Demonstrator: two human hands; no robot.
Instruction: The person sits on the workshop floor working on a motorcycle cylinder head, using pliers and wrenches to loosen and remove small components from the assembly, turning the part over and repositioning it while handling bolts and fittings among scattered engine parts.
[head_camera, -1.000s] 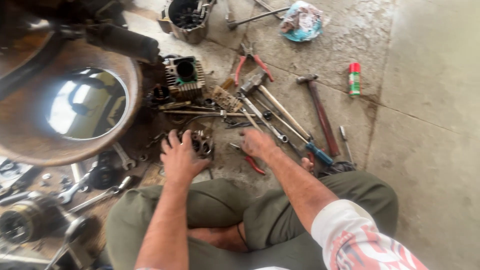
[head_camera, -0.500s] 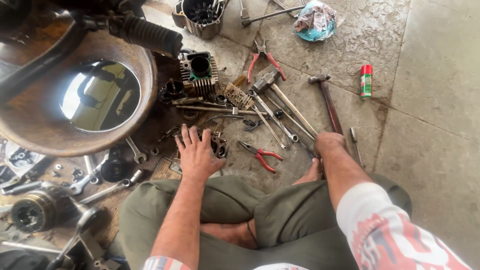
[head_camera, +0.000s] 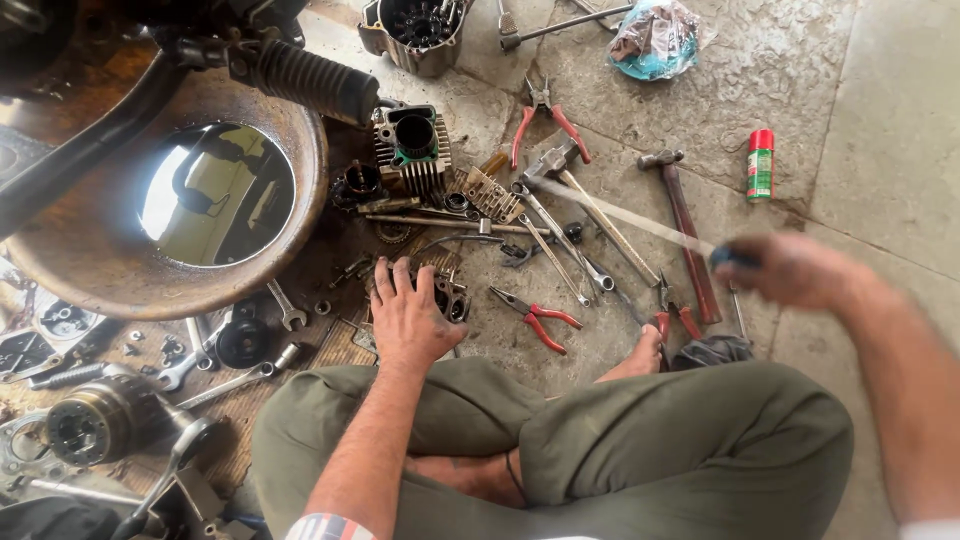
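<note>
Left hand (head_camera: 408, 315) lies flat, fingers spread, on a small engine part (head_camera: 447, 293) on the floor (head_camera: 860, 150) just before your crossed legs. Right hand (head_camera: 795, 270) is raised and blurred, closed around the dark handle of a long screwdriver (head_camera: 625, 217), whose shaft streaks left over the tools. Red-handled pliers (head_camera: 535, 317) lie just right of the left hand. A hammer (head_camera: 685, 235) lies below the shaft, a finned cylinder (head_camera: 415, 150) beyond the engine part, a red-capped can (head_camera: 761, 165) well apart to the right. A rusty pan (head_camera: 90, 275) sits to the left.
</note>
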